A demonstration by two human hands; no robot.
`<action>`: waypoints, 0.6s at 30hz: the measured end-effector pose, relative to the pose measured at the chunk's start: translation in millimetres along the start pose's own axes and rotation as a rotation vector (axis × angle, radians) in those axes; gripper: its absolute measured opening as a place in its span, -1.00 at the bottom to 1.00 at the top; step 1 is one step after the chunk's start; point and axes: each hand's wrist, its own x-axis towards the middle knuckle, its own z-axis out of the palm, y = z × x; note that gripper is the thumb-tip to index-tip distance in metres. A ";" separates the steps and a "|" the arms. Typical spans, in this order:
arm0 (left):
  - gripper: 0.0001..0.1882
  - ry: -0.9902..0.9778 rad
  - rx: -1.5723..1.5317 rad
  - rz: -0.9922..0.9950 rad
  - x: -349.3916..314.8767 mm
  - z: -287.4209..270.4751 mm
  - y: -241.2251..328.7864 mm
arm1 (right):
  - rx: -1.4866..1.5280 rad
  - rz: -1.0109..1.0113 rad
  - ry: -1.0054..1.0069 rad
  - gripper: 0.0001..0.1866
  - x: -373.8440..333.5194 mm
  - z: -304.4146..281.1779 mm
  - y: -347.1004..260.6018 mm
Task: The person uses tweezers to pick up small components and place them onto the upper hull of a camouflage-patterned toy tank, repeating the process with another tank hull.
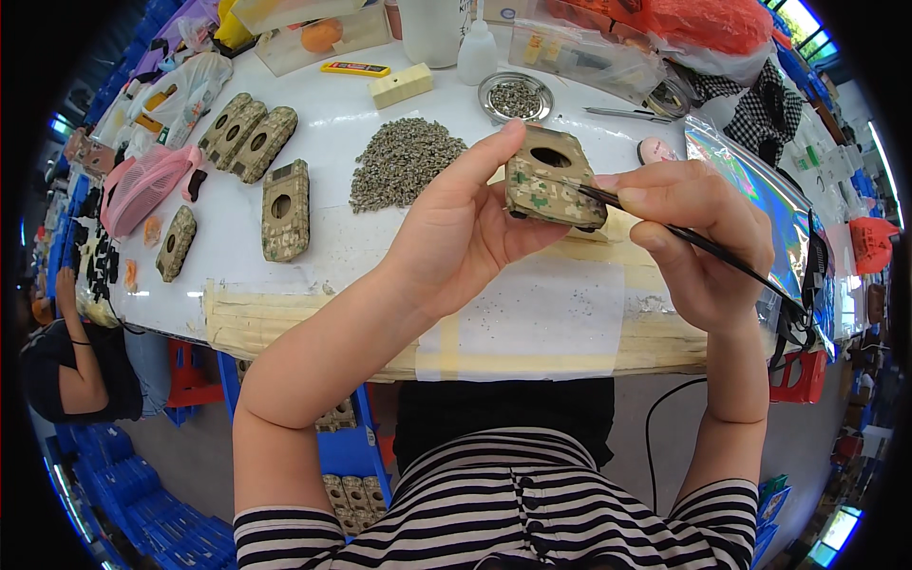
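Above the table's near edge, my left hand [465, 214] grips a camouflage-patterned plastic casing [551, 195] with an oval hole in its face. Dark tweezers [708, 242] are pinched between the fingers of my right hand [708, 228], and their tips touch the casing's face beside the hole. Whether the tips hold anything is too small to tell. Left of my left hand lies a heap of small camouflage-coloured parts [404, 161]. Further left, another camouflage casing [285, 211] lies on the white table, with several more like it around.
A metal dish [516, 98] of small parts stands beyond the casing, near a white squeeze bottle [477, 55]. A pale block [401, 85] lies behind the heap. A pink mesh pouch [152, 185] sits at the left. At the far left edge, another person [81, 366] is seated.
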 end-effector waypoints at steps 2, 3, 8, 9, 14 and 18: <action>-0.62 0.009 -0.014 0.001 0.2 0.5 -0.1 | 0.001 0.003 0.005 -0.83 -0.1 0.2 -0.2; -0.62 0.002 -0.011 0.001 0.1 0.5 0.2 | 0.002 0.004 0.008 -0.83 0.0 0.3 -0.4; -0.62 0.011 -0.007 -0.001 0.1 0.2 0.1 | 0.010 -0.011 0.003 -0.83 0.1 -0.1 1.4; -0.62 0.014 -0.009 -0.003 0.1 0.8 0.2 | 0.018 -0.007 0.004 -0.83 -0.2 0.1 1.6; -0.62 0.000 -0.011 0.000 0.0 -0.6 0.0 | 0.006 -0.005 0.012 -0.83 -0.9 1.1 1.7; -0.62 0.004 -0.006 0.003 0.6 -1.2 -0.3 | 0.010 -0.008 0.016 -0.82 -0.8 1.0 2.6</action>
